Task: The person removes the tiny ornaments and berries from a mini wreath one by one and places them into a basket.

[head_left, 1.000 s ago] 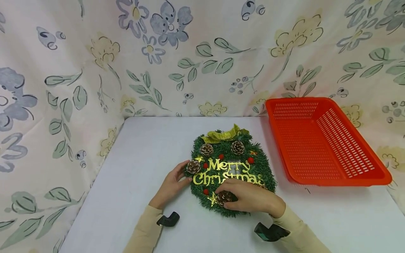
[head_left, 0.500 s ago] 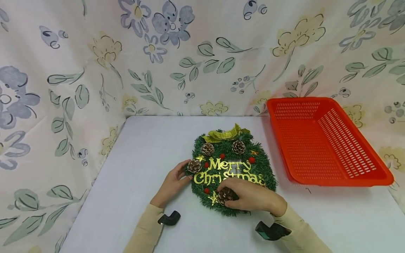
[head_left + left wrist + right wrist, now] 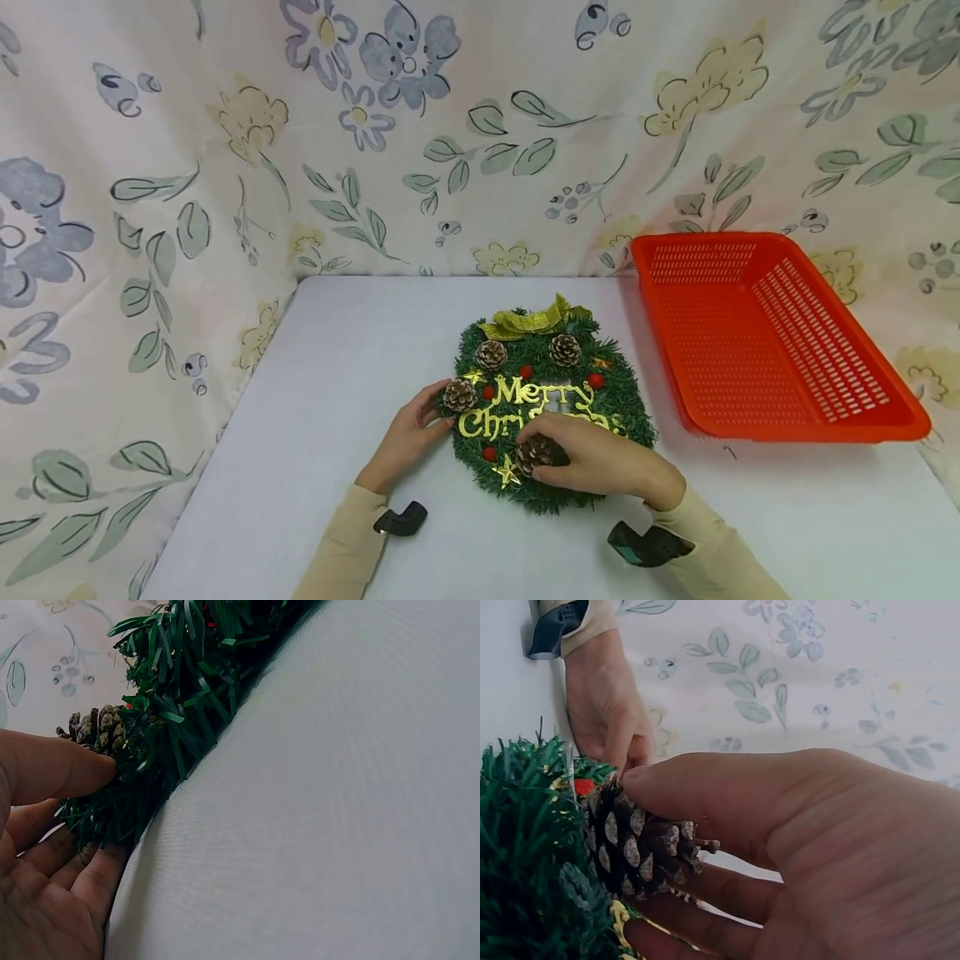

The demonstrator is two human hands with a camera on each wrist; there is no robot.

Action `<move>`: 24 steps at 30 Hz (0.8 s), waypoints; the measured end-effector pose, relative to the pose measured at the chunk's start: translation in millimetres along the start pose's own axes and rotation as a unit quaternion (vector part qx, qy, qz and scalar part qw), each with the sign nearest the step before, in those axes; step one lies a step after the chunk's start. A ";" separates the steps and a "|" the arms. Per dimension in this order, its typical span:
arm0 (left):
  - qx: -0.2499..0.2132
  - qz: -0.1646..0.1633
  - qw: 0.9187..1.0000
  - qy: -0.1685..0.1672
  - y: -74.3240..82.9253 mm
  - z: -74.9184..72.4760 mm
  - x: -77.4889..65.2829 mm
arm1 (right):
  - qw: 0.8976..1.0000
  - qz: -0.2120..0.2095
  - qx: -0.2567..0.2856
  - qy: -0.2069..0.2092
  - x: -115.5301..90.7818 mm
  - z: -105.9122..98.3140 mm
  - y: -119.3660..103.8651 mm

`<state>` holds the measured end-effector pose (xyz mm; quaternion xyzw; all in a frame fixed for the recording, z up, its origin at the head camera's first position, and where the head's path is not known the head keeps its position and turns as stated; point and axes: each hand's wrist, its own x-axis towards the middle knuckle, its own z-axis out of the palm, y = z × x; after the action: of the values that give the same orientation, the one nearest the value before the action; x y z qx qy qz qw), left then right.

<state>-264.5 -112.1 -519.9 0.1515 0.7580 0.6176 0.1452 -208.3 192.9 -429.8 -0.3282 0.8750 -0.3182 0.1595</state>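
Note:
A green Christmas wreath lies on the table, bearing gold "Merry Christmas" lettering, red berries, gold stars and a gold bow. My left hand grips the wreath's left edge, its thumb on top near a pine cone and its fingers under the greenery in the left wrist view. Low on the wreath, my right hand pinches another pine cone between thumb and fingers, close against the greenery. That hand hides part of the lettering and the wreath's lower right.
To the right stands a red plastic basket with slotted walls. Two more pine cones, one of them the upper right cone, sit below the bow. A floral curtain hangs behind the white table.
The right hand has shifted very slightly while keeping the pine cone pinched. My left hand and the wreath stay in place.

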 end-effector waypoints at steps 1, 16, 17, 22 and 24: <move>0.000 0.000 1.000 -0.001 0.3 0.1 -0.1 | 1.000 0.001 0.001 0.002 -0.6 -0.9 -0.4; 0.006 -0.006 1.000 0.002 2.0 0.2 -0.1 | 0.998 -0.015 0.043 0.038 -5.1 -14.9 2.5; 0.007 -0.007 1.000 0.002 2.0 0.1 -0.2 | 0.998 -0.015 0.043 0.040 -5.3 -15.3 2.7; 0.010 -0.009 1.000 0.002 2.6 -0.2 -1.9 | 0.998 -0.014 0.042 0.052 -5.0 -15.9 2.9; 0.011 -0.009 1.000 0.002 3.6 -0.1 -2.5 | 0.997 -0.019 0.042 0.059 -5.1 -16.9 3.0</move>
<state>-262.0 -112.5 -516.2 0.1447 0.7662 0.6085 0.1475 -214.3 205.8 -418.8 -0.3190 0.8621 -0.3763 0.1155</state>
